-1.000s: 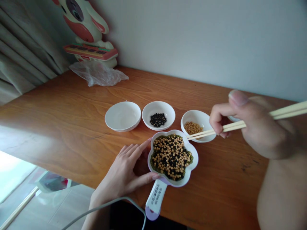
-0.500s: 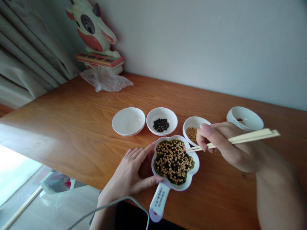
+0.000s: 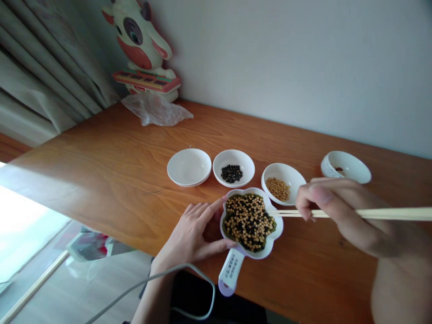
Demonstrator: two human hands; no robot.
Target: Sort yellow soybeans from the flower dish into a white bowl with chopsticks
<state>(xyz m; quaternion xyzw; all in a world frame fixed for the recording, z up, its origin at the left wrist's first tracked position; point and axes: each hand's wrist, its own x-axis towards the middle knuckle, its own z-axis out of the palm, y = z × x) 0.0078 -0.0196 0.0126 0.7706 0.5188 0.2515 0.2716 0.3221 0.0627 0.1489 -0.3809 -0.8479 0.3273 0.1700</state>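
Note:
My left hand [image 3: 194, 236] steadies a white flower-shaped dish with a handle [image 3: 277, 231], its thumb and forefinger against the left rim. Mixed beans [image 3: 249, 220], tan, black and green, fill the dish. My right hand [image 3: 332, 204] is closed round a pair of pale wooden chopsticks [image 3: 378, 213]. Their tips reach over the dish's right side, at the edge of the beans; whether they pinch a bean is too small to tell. Just beyond the dish stand a white bowl with tan beans [image 3: 293, 173] and a white bowl with black beans [image 3: 248, 157].
A bare white bowl [image 3: 189, 166] stands left of the black beans. Another white bowl [image 3: 359, 170] with a few brown bits sits at the far right. At the back are a plastic bag [image 3: 158, 110] and a cow-shaped toy keyboard [image 3: 145, 67]. A grey cable [image 3: 151, 272] crosses my left forearm.
My right hand has drawn back to the right of the dish, uncovering more of the tan beans' bowl. The chopsticks lie more level. My left hand keeps its place on the dish.

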